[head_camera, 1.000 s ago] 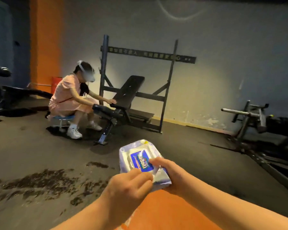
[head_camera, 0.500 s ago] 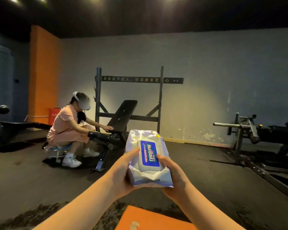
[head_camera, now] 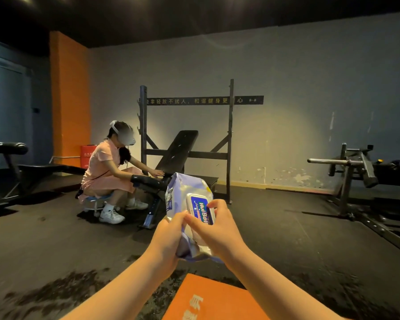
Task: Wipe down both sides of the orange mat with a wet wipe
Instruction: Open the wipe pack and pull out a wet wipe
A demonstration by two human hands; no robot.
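Orange mat [head_camera: 217,299] lies flat on the dark floor [head_camera: 56,239] at the lower edge of view, below both hands. Wet-wipe pack [head_camera: 183,192] is held upright above it: left hand [head_camera: 169,239] grips its lower end, right hand [head_camera: 217,232] curls over the white lid [head_camera: 200,210], with 1 fingertip on its right edge. Beyond, 1 seated person [head_camera: 106,167] in pink touches an inclined bench [head_camera: 178,148] before a rack [head_camera: 230,135].
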